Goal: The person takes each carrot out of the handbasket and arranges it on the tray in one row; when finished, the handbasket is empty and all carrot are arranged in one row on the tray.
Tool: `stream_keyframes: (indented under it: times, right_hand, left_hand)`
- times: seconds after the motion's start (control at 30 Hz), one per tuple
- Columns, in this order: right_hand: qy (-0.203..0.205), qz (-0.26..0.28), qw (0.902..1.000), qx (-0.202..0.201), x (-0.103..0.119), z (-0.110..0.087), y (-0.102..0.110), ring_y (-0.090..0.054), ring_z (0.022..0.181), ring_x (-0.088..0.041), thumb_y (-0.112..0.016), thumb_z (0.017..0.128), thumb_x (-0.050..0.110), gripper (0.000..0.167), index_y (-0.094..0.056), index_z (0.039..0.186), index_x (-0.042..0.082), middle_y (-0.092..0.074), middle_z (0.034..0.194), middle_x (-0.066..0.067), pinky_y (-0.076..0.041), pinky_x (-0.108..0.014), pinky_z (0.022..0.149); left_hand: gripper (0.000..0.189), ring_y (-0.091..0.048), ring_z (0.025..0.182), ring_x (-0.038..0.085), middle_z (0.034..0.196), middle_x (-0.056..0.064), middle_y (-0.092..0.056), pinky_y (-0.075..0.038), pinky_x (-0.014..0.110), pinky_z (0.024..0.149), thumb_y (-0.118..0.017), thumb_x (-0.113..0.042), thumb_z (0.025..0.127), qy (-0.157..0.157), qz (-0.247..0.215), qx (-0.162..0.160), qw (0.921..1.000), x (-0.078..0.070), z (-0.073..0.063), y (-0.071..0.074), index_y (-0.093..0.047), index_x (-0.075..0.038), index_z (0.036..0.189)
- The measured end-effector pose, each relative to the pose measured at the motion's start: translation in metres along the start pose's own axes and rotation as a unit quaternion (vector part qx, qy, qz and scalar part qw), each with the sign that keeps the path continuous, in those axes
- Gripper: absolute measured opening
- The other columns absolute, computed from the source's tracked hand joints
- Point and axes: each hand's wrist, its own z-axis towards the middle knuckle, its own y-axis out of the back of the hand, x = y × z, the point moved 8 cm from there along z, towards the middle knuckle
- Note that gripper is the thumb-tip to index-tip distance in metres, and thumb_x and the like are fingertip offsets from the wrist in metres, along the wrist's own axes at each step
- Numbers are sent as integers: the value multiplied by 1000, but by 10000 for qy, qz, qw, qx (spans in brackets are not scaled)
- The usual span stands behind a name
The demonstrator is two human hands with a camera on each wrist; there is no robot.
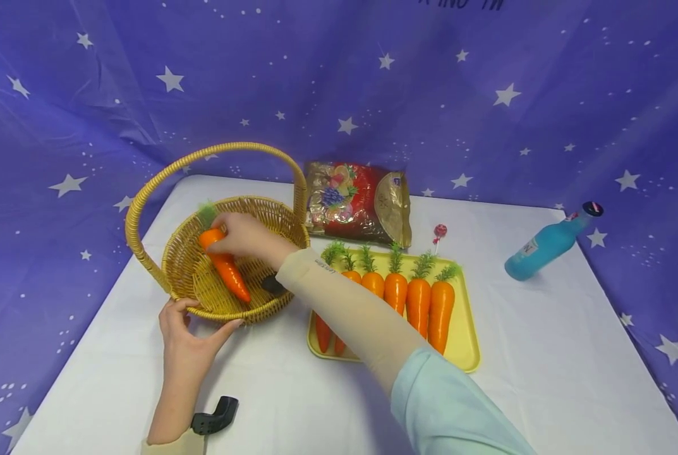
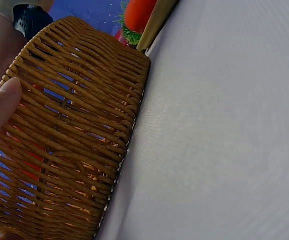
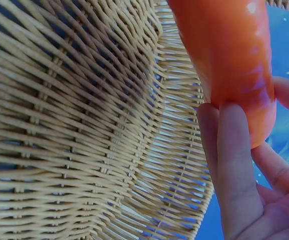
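Inside the wicker basket [image 1: 213, 294], at the table's left, my right hand [image 1: 246, 237] holds an orange carrot [image 1: 229, 273] by its thick top end. The carrot slants with its tip toward the basket's floor, and its green leaves stick up near the back rim. In the right wrist view, fingers [image 3: 233, 150] and thumb pinch the carrot [image 3: 229, 55] from both sides. My left hand [image 1: 187, 344] grips the basket's near rim, and its thumb [image 2: 7, 97] lies against the woven wall [image 2: 69, 125] in the left wrist view.
Right of the basket, a yellow tray [image 1: 465, 335] bears several carrots [image 1: 442, 309], partly hidden by my right forearm. Behind it are a red and gold bag [image 1: 367, 205] and a lollipop [image 1: 440, 231]. A blue bottle [image 1: 543, 249] stands at the right. The basket's tall handle [image 1: 139, 208] arches overhead.
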Motion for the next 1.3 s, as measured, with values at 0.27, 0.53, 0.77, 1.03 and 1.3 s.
stream_keyframes:
  times: [0.27, 0.53, 0.77, 1.03, 1.3]
  right_hand:
    - [35, 13, 9999, -109, 0, -5, 15, -62, 75, -8, -73, 86, 25, 51, -53, 132, 11, -62, 106, 1, -53, -18, 60]
    - [137, 410, 9988, -239, 1, -22, 35, -63, 77, -10, -74, 86, 25, 51, -54, 131, 12, -61, 100, -2, -55, -19, 62]
    - [541, 156, 9974, -441, 4, -43, 52, -61, 89, -9, -74, 86, 28, 53, -55, 133, 15, -62, 112, -3, -55, -19, 63]
    - [829, -170, 9943, -651, 1, -79, 68, -57, 98, -11, -72, 86, 34, 53, -54, 134, 18, -60, 116, 1, -51, -24, 76]
    - [953, 291, 9908, -912, -7, -121, 88, -61, 89, -14, -73, 87, 31, 52, -54, 133, 19, -60, 115, 1, -53, -26, 75]
  left_hand:
    - [79, -25, 134, 26, 143, 14, -20, -29, 47, 112, -90, -19, 67, 43, 62, 42, 10000, 2, 0, 0, -35, -6, 123]
    - [79, -25, 134, 26, 144, 14, -20, -30, 47, 111, -90, -19, 67, 31, 88, 48, 9999, 1, 2, -1, -35, -7, 123]
    - [79, -25, 133, 26, 144, 13, -20, -29, 47, 112, -90, -20, 68, 88, 85, 93, 9999, 0, 2, -1, -35, -7, 123]
    - [80, -26, 133, 28, 145, 13, -18, -28, 46, 113, -89, -22, 69, 168, 88, 128, 9997, 1, 1, -1, -34, -7, 124]
    - [80, -26, 133, 25, 145, 12, -19, -28, 42, 113, -89, -21, 68, 208, 27, 80, 9997, 2, 0, -1, -35, -7, 124]
